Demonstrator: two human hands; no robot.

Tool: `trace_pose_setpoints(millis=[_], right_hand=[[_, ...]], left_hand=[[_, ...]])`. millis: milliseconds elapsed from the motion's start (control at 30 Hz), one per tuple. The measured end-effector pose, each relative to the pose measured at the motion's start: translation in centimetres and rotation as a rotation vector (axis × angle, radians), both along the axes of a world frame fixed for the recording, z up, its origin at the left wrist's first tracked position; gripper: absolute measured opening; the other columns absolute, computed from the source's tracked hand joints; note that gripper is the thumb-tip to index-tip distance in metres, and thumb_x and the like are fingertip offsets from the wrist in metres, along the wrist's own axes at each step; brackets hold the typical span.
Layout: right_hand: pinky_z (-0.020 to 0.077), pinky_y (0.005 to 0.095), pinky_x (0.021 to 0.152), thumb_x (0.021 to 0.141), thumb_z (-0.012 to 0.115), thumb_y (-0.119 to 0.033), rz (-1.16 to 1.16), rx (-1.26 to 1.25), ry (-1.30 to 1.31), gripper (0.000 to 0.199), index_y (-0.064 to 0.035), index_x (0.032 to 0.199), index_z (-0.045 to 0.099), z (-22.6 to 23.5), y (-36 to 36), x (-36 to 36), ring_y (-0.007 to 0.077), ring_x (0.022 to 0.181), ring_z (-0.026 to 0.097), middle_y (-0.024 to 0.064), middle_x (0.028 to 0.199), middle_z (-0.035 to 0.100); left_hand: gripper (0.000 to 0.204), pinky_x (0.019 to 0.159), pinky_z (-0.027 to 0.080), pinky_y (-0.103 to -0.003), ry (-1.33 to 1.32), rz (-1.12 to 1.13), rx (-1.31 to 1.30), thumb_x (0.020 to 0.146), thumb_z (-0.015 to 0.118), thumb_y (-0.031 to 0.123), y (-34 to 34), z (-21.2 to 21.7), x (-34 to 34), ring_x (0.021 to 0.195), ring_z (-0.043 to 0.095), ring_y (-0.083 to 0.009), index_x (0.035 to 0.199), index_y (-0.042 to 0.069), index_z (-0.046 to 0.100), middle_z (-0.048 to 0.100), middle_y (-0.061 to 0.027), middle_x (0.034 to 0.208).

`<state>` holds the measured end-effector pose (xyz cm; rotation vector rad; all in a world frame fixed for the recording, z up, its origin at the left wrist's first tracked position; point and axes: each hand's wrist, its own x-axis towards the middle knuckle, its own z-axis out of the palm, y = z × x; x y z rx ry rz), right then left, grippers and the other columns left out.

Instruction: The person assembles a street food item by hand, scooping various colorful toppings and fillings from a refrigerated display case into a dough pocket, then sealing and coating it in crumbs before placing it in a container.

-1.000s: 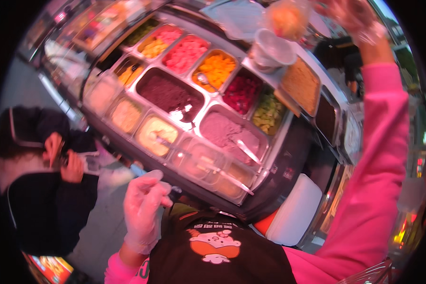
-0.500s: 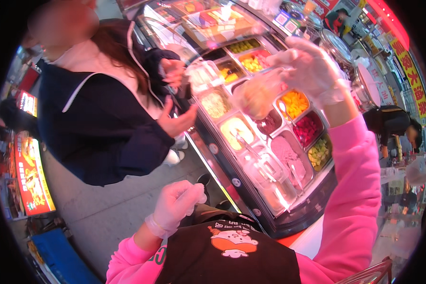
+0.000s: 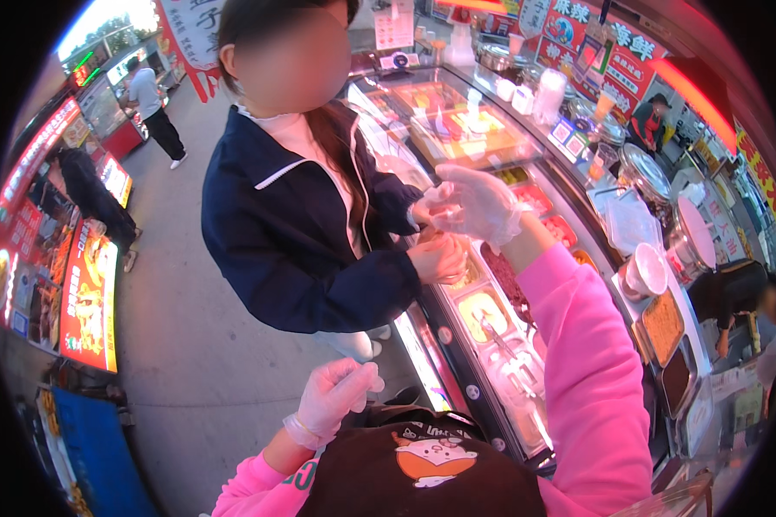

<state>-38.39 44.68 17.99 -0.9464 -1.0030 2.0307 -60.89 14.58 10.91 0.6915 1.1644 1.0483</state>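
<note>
My right hand (image 3: 483, 203), in a clear plastic glove, reaches over the food counter to the hands of a person (image 3: 440, 257) in a navy jacket. Its fingers are stretched out and apart, and no item shows in them. The person's hands are cupped just below it; what lies between them is mostly hidden. My left hand (image 3: 330, 398), gloved too, hangs in front of my dark apron (image 3: 405, 491) with fingers curled closed. Nothing shows in it. Beside my right forearm, a steel tray of pale yellow filling (image 3: 481, 315) has a utensil in it.
A glass-topped display section (image 3: 457, 112) is at the counter's far end. To the right stand a pink-white tub (image 3: 643, 274), a tray of orange-brown crumbs (image 3: 664, 327) and a round metal pot (image 3: 645, 171). A lit sign (image 3: 90, 297) and blue box (image 3: 103, 448) are at left.
My right hand has moved from above the trays to the person's hands. The blurred pale food item it held no longer shows in it. The view has turned; my left hand stays curled.
</note>
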Motion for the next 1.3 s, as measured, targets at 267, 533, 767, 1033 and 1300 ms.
trace_pose_setpoints(millis=[267,533,767,1033,1300], right_hand=[[0.0586,0.0441,0.087,0.095,0.075,-0.036,0.084,-0.021,0.133,0.027,-0.0127,0.109,0.068,-1.5,0.1,-1.8,0.0285,0.099,0.07,0.0057,0.093,0.069],[0.0434,0.0581,0.114,0.106,0.037,-0.065,0.094,0.009,0.637,0.076,-0.001,0.138,0.061,-2.2,-4.0,2.0,0.0404,0.134,0.057,0.0253,0.141,0.062],[0.0577,0.0419,0.102,0.111,0.046,-0.046,-0.125,-0.184,0.832,0.058,0.0037,0.139,0.055,-12.4,-11.5,4.3,0.0351,0.128,0.062,0.0261,0.142,0.058],[0.0542,0.0412,0.096,0.087,0.076,-0.026,-0.5,1.204,-0.639,0.047,-0.0045,0.128,0.068,-9.0,-19.9,2.5,0.03,0.117,0.066,0.0186,0.134,0.064],[0.043,0.0518,0.115,0.085,0.075,-0.01,-0.454,1.393,-0.475,0.062,0.0015,0.143,0.055,-8.1,-17.0,-2.0,0.043,0.136,0.052,0.0275,0.149,0.05]], left_hand=[[0.025,0.055,0.036,-0.022,0.03,0.018,0.017,0.103,0.066,0.021,0.2,1.0,-0.7,0.061,0.046,-0.0034,0.089,0.001,0.069,0.067,-0.0013,0.082],[0.043,0.056,0.035,-0.021,0.054,-0.114,0.103,0.11,0.053,0.033,3.3,1.4,1.0,0.062,0.045,-0.0037,0.085,0.003,0.069,0.067,-0.0014,0.081],[0.047,0.046,0.025,-0.025,-0.987,-0.125,0.143,0.114,0.042,0.041,12.4,-2.4,3.7,0.052,0.029,-0.0088,0.091,0.005,0.059,0.031,0.0034,0.063],[0.096,0.129,0.016,-0.057,-1.264,-0.044,0.262,0.098,0.059,0.063,16.2,-3.8,4.2,0.158,0.018,-0.0426,0.158,-0.007,0.031,0.02,-0.0289,0.169],[0.091,0.129,0.017,-0.052,-0.65,0.128,0.51,0.105,0.038,0.068,17.6,-4.0,1.1,0.159,0.02,-0.0358,0.164,0.0,0.021,0.027,-0.0244,0.169]])
